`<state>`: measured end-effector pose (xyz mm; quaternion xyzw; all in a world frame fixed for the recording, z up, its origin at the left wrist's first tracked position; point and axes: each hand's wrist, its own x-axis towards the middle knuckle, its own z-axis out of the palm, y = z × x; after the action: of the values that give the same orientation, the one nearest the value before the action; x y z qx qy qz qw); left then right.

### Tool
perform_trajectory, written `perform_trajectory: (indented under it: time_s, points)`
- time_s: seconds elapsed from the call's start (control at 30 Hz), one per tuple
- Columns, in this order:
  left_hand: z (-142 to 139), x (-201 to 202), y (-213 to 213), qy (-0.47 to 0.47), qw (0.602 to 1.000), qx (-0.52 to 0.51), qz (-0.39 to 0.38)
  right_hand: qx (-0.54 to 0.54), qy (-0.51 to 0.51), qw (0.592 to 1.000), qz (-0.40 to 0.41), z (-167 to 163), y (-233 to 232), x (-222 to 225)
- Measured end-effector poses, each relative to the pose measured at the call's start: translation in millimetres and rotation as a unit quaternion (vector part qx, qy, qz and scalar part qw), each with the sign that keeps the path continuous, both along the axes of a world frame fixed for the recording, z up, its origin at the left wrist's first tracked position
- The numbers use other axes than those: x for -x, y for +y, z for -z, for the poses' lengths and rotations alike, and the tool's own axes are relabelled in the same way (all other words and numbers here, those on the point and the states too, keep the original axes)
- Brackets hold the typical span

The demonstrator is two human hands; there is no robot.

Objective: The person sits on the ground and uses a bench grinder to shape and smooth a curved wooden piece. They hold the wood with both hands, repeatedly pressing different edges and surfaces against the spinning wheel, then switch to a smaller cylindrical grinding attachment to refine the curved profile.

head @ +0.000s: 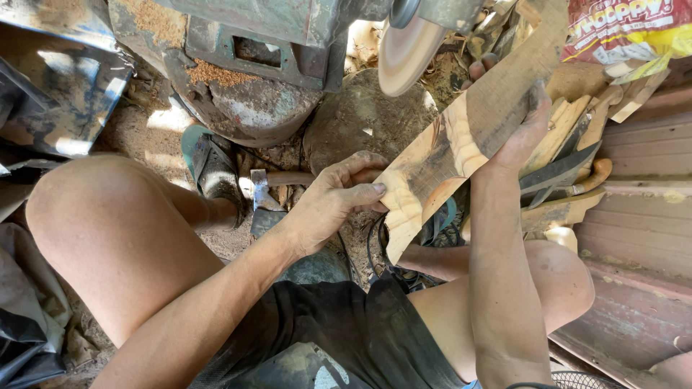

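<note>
A long flat wooden board (461,133), pale with dark weathered patches, runs diagonally from lower centre to the upper right. My left hand (335,198) grips its near end, thumb pressed on the face. My right hand (522,133) clasps its far part from the right side, fingers wrapped around the edge. A round sanding disc (405,52) on a green machine (259,43) sits just above the board's left edge, apart from it.
A hatchet (263,202) lies on the dusty ground between my knees, near a sandalled foot (209,166). Wooden offcuts and dark blades (569,169) are piled at right beside corrugated metal sheet (641,216). A printed plastic sack (627,29) is at top right.
</note>
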<state>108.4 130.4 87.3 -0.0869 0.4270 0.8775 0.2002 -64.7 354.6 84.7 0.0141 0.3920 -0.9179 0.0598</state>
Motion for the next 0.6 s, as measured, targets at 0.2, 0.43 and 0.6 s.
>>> perform_trajectory:
  time_s: [0.2, 0.43, 0.6]
  points:
    - [-1, 2, 4, -0.003, 1.0, 0.012, 0.007, -0.002, 0.048, 0.999, 0.005, -1, 8, -3]
    - [7, 3, 10, -0.03, 0.999, -0.02, -0.016, 0.001, 0.052, 0.999, -0.005, 4, 16, -4]
    - [11, 3, 13, -0.035, 0.999, -0.036, -0.02, 0.008, 0.056, 0.998, 0.0, 4, 19, -3]
